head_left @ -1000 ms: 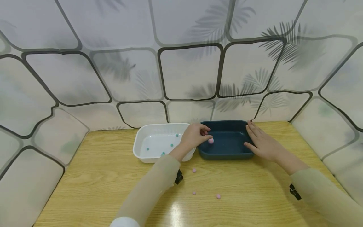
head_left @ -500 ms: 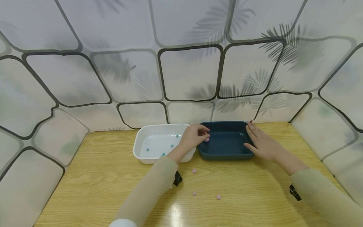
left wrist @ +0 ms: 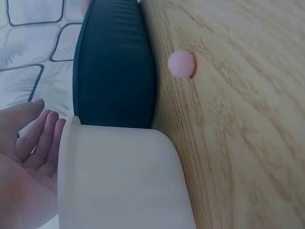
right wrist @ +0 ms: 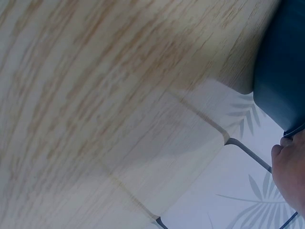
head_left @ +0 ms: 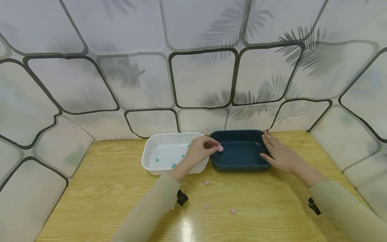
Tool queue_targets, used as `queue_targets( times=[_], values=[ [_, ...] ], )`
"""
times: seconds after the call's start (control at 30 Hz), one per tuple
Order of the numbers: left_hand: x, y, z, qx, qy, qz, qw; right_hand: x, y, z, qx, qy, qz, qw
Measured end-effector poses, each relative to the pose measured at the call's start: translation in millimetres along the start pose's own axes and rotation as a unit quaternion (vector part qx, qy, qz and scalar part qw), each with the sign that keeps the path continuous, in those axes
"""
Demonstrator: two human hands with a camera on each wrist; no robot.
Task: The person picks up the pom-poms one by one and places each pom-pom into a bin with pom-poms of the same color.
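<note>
My left hand (head_left: 196,152) reaches over the white tray (head_left: 146,155) to the near-left rim of the dark blue tray (head_left: 242,167). Its thumb and fingers are loosely bent beside a pink ball (head_left: 221,149) in the blue tray; in the left wrist view the left hand (left wrist: 28,176) shows no ball between thumb and fingers. On the right side of the blue tray lies my right hand (head_left: 281,154), fingers straight along the rim. Only a small part of the right hand (right wrist: 291,174) shows in the right wrist view.
Several teal balls (head_left: 157,160) lie inside the white tray, some behind my left arm. Three pink balls rest on the wooden table (head_left: 99,201): one ball (head_left: 207,183) just before the trays, two closer to me. A patterned wall (head_left: 202,80) rises behind.
My left hand has drawn back slightly to the left. The pink ball in the blue tray has shifted left, then stayed put as the hand moved. My right hand has not moved.
</note>
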State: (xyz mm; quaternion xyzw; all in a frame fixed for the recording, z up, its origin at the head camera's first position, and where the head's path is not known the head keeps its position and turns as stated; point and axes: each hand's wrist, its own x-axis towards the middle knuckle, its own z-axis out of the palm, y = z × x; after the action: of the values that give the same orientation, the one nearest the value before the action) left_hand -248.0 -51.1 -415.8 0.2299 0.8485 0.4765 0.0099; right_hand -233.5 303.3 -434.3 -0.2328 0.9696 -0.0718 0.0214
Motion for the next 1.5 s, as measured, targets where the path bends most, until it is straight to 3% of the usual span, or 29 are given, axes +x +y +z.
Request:
queue_targets(
  times=[0.3,0.53,0.77,1.0,1.23,1.5],
  values=[
    [-22.9,0.7,-9.9,-0.021,-0.002,0.000,0.9998,-0.9,2,2,0.005,0.001,0.001,1.0000],
    [-42.0,3.0,-18.4,-0.044,0.010,0.023,0.9987,-1.2,2,2,0.008,0.003,-0.001,1.0000],
    [-63.4,2.4,-23.8,-0.052,0.000,0.027,0.9983,-1.1,1,2,0.009,0.006,-0.002,0.9999],
    [-83.4,2.1,-21.0,-0.050,-0.018,0.025,0.9983,-1.5,2,2,0.009,0.007,-0.006,0.9999],
    [-100.1,-1.4,-13.4,-0.053,-0.012,0.035,0.9979,0.1,1,1,0.005,0.002,-0.003,1.0000],
    [-106.7,-10.6,-1.2,-0.032,-0.015,0.019,0.9992,-0.7,-1,-1,0.005,-0.001,-0.001,1.0000]
  ],
)
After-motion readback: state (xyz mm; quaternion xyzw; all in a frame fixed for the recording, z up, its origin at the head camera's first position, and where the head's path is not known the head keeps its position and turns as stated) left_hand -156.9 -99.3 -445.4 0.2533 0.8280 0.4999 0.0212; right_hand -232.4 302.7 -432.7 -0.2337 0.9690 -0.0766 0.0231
